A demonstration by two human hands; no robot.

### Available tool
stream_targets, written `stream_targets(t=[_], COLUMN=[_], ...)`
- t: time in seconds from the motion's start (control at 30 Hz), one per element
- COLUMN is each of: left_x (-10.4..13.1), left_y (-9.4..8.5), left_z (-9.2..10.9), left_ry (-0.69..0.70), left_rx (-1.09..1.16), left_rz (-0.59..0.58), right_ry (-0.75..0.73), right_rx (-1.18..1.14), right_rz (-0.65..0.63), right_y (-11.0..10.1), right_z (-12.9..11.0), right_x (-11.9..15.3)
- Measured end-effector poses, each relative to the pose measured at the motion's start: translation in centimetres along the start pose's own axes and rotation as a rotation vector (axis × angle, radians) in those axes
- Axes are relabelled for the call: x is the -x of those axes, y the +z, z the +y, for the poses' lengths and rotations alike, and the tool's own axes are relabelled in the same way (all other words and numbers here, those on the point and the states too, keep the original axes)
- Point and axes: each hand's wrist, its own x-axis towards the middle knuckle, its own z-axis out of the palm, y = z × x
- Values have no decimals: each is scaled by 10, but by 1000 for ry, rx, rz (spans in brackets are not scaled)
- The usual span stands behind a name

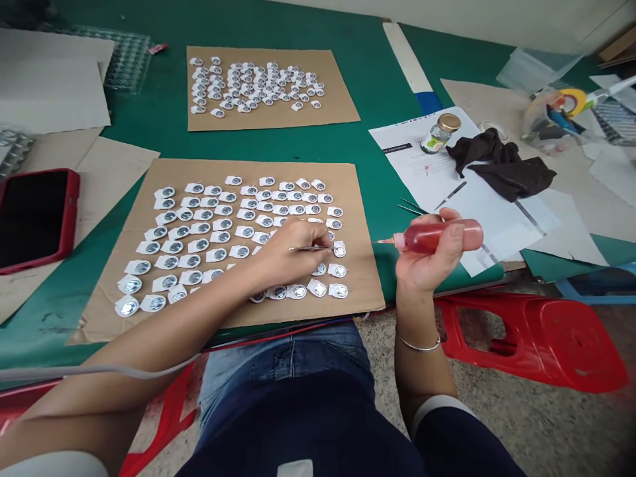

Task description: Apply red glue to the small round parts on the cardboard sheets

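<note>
My left hand (295, 248) is closed on slim metal tweezers (304, 249), their tip at a small round silver piece on a white tab (338, 249) near the right edge of the front cardboard sheet (365, 278). Rows of similar silver pieces (171, 246) cover this sheet; some are hidden under my left hand and forearm. My right hand (427, 265) is wrapped round a red squeeze bottle (437, 236). The bottle lies sideways in the air, its needle nozzle (386, 241) pointing left over the sheet's right edge, apart from the pieces.
A second cardboard sheet (273, 122) with more pieces lies farther back. At right are papers (472, 232), a lidded glass jar (440, 132), a dark cloth (517, 172) and other tweezers (412, 207). A red-cased phone (37, 218) lies left; a red stool (536, 338) stands below right.
</note>
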Motion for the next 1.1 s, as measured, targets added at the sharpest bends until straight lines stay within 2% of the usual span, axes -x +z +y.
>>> stream_targets(t=[0.1, 0.37, 0.57, 0.83, 0.97, 1.1], left_x=[3, 5, 5, 4, 2, -2], left_y=[0, -2, 5, 4, 5, 5], left_z=[1, 2, -2, -2, -4, -8], left_ry=[-43, -77, -60, -49, -89, -148], left_rx=[37, 84, 133, 114, 146, 238], left_rz=[-23, 36, -23, -41, -67, -79], right_ry=[-64, -41, -114, -145, -134, -186], right_rx=[2, 28, 51, 214, 232, 297], right_rz=[26, -52, -26, -158, -246, -319], right_y=[1, -3, 2, 4, 4, 6], right_z=[0, 2, 0, 2, 6, 6], right_x=[2, 2, 6, 15, 18, 20])
